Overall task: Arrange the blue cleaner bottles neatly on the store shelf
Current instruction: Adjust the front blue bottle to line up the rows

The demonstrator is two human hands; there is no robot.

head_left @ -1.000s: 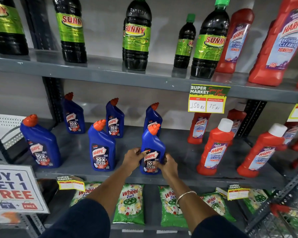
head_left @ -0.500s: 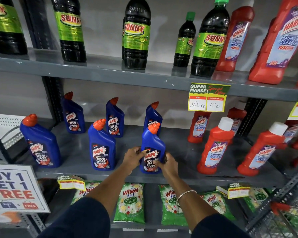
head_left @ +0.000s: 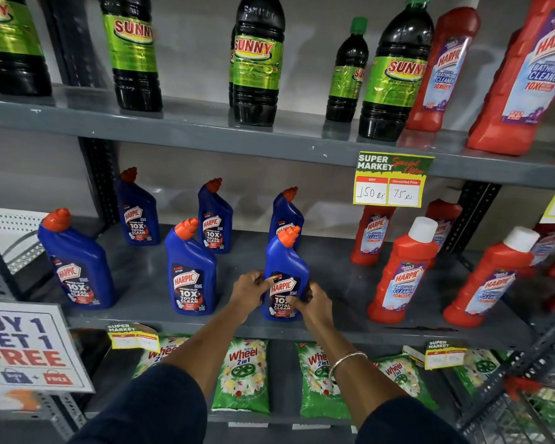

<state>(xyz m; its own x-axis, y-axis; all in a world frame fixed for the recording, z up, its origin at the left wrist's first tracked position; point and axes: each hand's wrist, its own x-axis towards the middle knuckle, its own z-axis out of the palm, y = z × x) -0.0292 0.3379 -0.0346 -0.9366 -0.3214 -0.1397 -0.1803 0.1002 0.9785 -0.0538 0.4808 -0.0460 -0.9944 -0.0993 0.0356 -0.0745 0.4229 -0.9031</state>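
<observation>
We have both hands on 1 blue Harpic toilet-cleaner bottle (head_left: pixel 285 277), the rightmost of the 3 in the front row on the grey middle shelf (head_left: pixel 343 285). Our left hand (head_left: pixel 250 291) cups its left flank, thumb across the label; our right hand (head_left: pixel 311 304) grips the lower right corner, fingers curled onto the label. The bottle stands upright near the shelf's front edge, label facing us, its base on the shelf as far as we can tell.

The step in hand looks like squaring this bottle in line with its front-row neighbours, the middle bottle (head_left: pixel 191 270) and the left bottle (head_left: pixel 76 264). Behind them stand 3 more blue bottles; the nearest, the rear right bottle (head_left: pixel 286 213), sits just behind ours.

Next, we judge, comes a small twist or slide to even the gap with the middle bottle, then letting go without tipping it. The red Harpic bathroom cleaner bottle (head_left: pixel 404 274) to the right stands well apart.
</observation>
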